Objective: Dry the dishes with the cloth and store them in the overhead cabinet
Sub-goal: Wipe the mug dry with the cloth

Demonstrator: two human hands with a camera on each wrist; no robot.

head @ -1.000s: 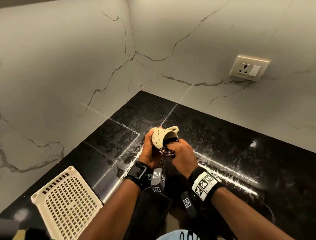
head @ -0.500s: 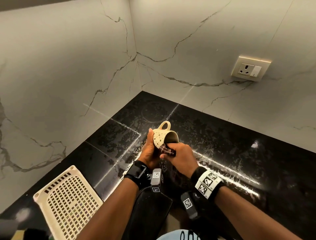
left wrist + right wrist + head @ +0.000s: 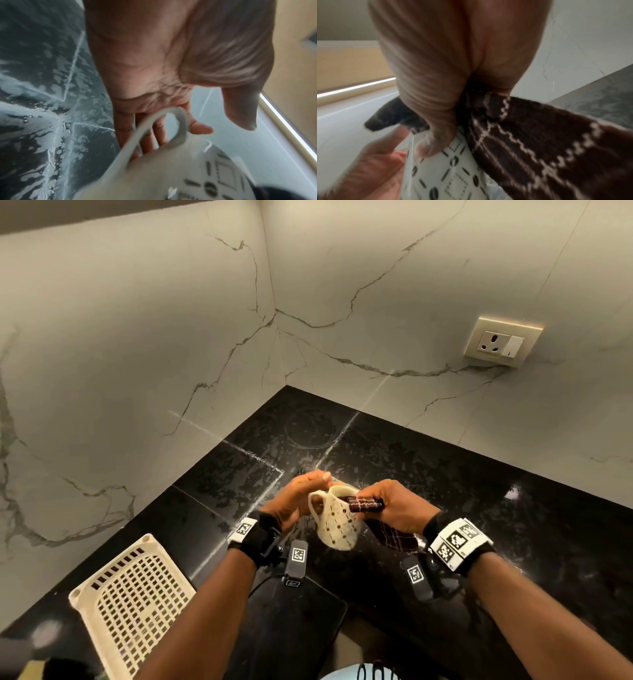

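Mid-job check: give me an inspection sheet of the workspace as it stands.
Surface: black stone counter, glossy, streaked with pale smears.
Job's things: cream patterned mug held above the counter; dark checked cloth against its rim.
Clutter: cream perforated basket at the near left.
Grippers: left hand supports the mug beside its handle, fingers fairly straight; right hand grips the cloth, thumb on the mug.
Cables: nothing seen.
Surroundings: marble-look walls meeting in a corner; wall socket at right. Cabinet not in view.
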